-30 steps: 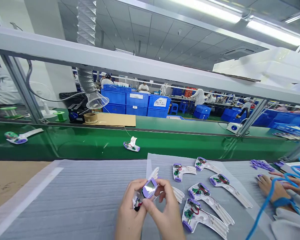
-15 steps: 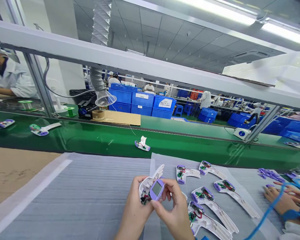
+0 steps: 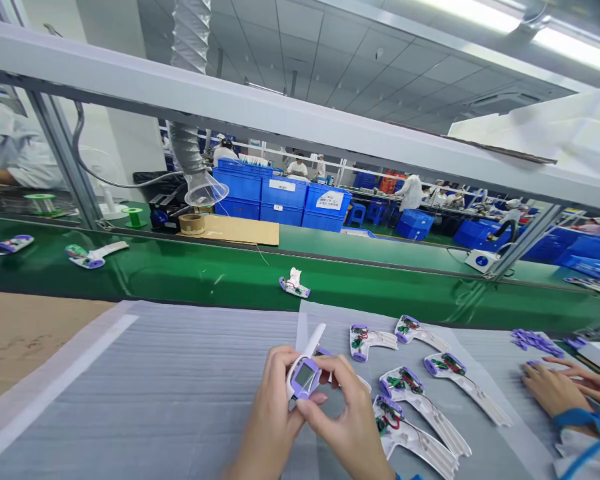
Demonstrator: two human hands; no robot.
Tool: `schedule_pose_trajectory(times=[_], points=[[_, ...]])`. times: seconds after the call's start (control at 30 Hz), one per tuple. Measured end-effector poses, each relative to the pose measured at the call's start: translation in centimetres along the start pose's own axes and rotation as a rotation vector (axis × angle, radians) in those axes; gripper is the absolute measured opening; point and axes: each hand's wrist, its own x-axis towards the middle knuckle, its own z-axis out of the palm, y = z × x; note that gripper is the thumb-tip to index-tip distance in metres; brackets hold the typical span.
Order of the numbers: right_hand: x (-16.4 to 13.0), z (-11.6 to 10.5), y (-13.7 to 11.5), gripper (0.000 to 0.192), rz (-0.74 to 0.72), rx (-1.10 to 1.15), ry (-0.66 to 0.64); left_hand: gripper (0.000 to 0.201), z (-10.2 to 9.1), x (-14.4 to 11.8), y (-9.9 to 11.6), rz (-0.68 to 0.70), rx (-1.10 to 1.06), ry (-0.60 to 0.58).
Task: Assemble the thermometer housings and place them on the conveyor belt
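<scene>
Both my hands are together over the grey padded mat. My left hand (image 3: 273, 400) is closed around a white housing half (image 3: 312, 341), its handle pointing up and away; it looks like part of a handheld thermometer. A purple display frame (image 3: 306, 377) with a grey screen lies against the housing's head. My right hand (image 3: 347, 407) pinches this frame at its right side, thumb below and fingers behind. Whether the frame is seated in the housing I cannot tell. Just right of my hands lie several open white housings (image 3: 433, 407) with purple ends, green circuit boards and red wires.
Beyond the mat (image 3: 180, 380) runs a green conveyor belt (image 3: 220, 280) carrying a few housings (image 3: 295, 285). At right, a co-worker's hands (image 3: 560, 393) are near a pile of purple parts (image 3: 535, 341). Cardboard (image 3: 245, 231) and blue bins (image 3: 283, 193) stand behind the belt.
The housing in my left hand has turned, hiding its inside and circuit board, and the purple frame now lines up with its head. Belt pieces have shifted slightly right.
</scene>
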Motion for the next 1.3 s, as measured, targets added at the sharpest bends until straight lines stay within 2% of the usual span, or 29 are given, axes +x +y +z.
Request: schedule_pose_trajectory(times=[0.17, 0.3, 0.47, 0.57, 0.67, 0.7, 0.77, 0.83, 0.9, 0.97, 1.07, 1.1, 1.17, 1.23, 1.3], points=[[-0.6, 0.4, 0.1, 0.026, 0.009, 0.01, 0.027, 0.022, -0.4, -0.2, -0.6, 0.066, 0.109, -0.08], [-1.0, 0.6, -0.2, 0.028, 0.001, -0.033, 0.128, 0.024, -0.7, -0.4, -0.8, 0.119, 0.161, -0.081], [-1.1, 0.7, -0.5, 0.025, -0.037, -0.091, 0.112, 0.024, -0.9, -0.5, -1.1, 0.185, 0.206, -0.116], [-0.7, -0.2, -0.3, 0.041, -0.101, -0.216, 0.121, 0.025, -1.1, -0.7, -1.1, 0.272, 0.205, -0.176], [0.0, -2.2, 0.2, 0.061, -0.312, -0.342, -0.019, 0.024, -1.5, -0.7, -0.9, 0.312, 0.128, -0.19], [0.2, -2.9, 0.4, 0.06, -0.383, -0.381, -0.092, 0.021, -1.6, -0.6, -0.7, 0.308, 0.092, -0.191], [0.6, -4.0, 0.8, 0.046, -0.461, -0.443, -0.196, 0.018, -1.5, -0.3, -0.4, 0.304, 0.023, -0.214], [0.7, -4.7, 1.2, 0.03, -0.466, -0.49, -0.197, 0.017, -1.0, 0.3, -0.2, 0.324, -0.031, -0.274], [0.7, -5.1, 1.9, 0.025, -0.429, -0.55, -0.159, 0.017, 0.0, 1.2, -0.1, 0.328, -0.063, -0.354], [0.6, -6.1, 3.2, 0.024, -0.355, -0.636, -0.138, 0.022, 1.1, 3.0, -0.4, 0.277, -0.014, -0.481], [-0.7, -9.9, 7.0, 0.028, -0.141, -0.778, -0.014, 0.053, 3.1, 8.6, -1.7, 0.2, 0.259, -0.667], [-1.8, -11.7, 8.5, 0.031, -0.053, -0.818, 0.065, 0.061, 3.9, 11.2, -2.3, 0.201, 0.381, -0.685], [-4.9, -15.6, 11.4, 0.038, 0.151, -0.894, 0.236, 0.052, 5.6, 17.0, -3.8, 0.255, 0.637, -0.636], [-8.5, -19.4, 14.2, 0.036, 0.352, -0.996, 0.344, 0.049, 7.3, 22.4, -5.5, 0.253, 0.737, -0.607], [-11.5, -22.5, 16.7, 0.035, 0.427, -1.019, 0.3, 0.045, 8.6, 26.6, -7.1, 0.24, 0.811, -0.654]])
